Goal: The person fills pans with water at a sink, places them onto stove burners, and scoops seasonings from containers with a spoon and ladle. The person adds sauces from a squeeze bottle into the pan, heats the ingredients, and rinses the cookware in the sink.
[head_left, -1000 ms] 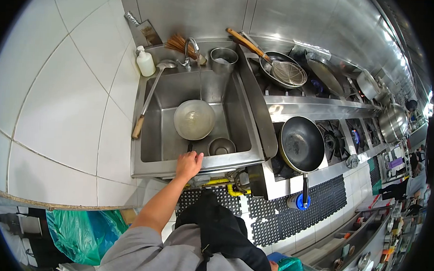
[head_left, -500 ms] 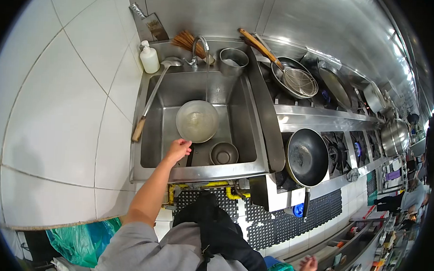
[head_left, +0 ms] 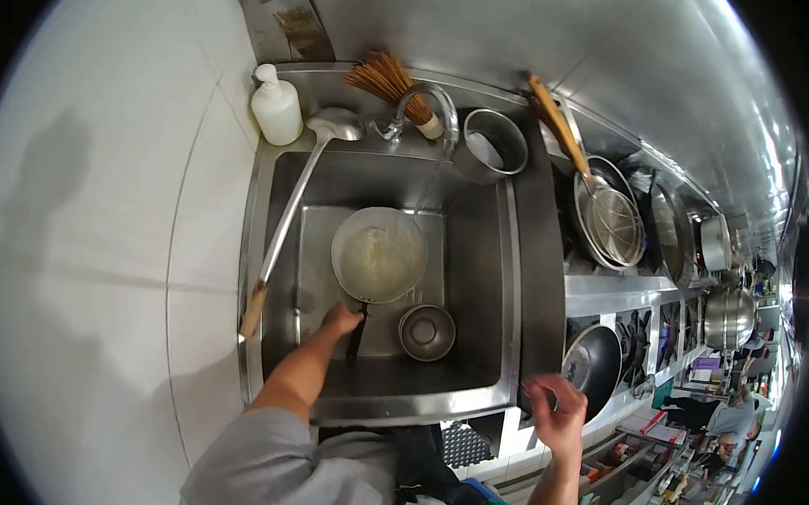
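A round pan (head_left: pixel 379 256) with cloudy liquid sits in the steel sink (head_left: pixel 477 346), its dark handle (head_left: pixel 356 342) pointing toward me. My left hand (head_left: pixel 338 320) is at the handle's upper end beside the rim, its fingers closed there; the exact grip is small and partly hidden. A thin water stream falls from the tap (head_left: pixel 429 96) near the pan's far right edge. To the pan's right rests a small metal bowl (head_left: pixel 427 333). My right hand (head_left: pixel 557 411) is raised over the right front of the sink, fingers loosely curled and apart, holding nothing visible.
A long-handled ladle (head_left: pixel 287 216) lies along the left sink edge. Behind are a white pump bottle (head_left: pixel 277 112), a bamboo brush (head_left: pixel 389 82) and a metal pot (head_left: pixel 492 152). Right of the sink, a frying pan (head_left: pixel 595 369) and a wire strainer (head_left: pixel 617 224) stand on the stove.
My left hand has come down closer to the handle. My right hand has risen from low at the right to beside the sink. The view has moved closer over the sink.
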Demonstrator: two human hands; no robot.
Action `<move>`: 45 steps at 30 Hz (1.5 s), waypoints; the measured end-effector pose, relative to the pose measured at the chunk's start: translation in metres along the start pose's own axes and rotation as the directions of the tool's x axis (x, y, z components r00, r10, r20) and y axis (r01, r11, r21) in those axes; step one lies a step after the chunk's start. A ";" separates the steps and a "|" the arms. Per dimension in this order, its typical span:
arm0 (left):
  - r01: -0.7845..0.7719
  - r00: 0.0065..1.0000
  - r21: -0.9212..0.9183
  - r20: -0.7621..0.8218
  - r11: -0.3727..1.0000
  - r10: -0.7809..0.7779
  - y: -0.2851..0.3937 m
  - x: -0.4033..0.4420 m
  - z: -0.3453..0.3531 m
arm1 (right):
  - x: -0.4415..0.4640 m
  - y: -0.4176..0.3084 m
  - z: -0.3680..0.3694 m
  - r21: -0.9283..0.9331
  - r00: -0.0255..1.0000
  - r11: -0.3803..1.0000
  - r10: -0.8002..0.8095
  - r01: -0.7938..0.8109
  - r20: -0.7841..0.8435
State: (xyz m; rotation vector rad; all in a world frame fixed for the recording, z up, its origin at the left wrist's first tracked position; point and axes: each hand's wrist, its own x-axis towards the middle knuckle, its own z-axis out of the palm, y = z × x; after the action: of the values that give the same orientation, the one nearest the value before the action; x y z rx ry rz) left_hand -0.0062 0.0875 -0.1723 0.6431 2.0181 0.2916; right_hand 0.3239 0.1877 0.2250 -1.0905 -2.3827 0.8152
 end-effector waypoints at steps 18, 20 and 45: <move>0.274 0.960 -0.639 0.135 0.719 -0.246 -0.017 0.017 0.107 | 0.397 -0.040 0.263 -0.443 0.751 0.607 -0.564 0.659 0.345; 0.150 0.984 -0.515 -0.008 0.844 -0.180 -0.010 0.011 0.097 | 0.397 -0.033 0.265 -0.422 0.750 0.620 -0.557 0.662 0.357; 0.188 0.977 -0.375 -0.027 0.908 -0.214 -0.032 0.032 0.101 | 0.392 -0.023 0.265 -0.460 0.740 0.589 -0.603 0.665 0.298</move>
State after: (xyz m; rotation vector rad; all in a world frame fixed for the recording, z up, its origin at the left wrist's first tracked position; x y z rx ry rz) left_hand 0.0574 0.0725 -0.2614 0.1870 2.0008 0.5605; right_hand -0.0805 0.3902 0.0832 -0.2415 -2.8839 -0.0832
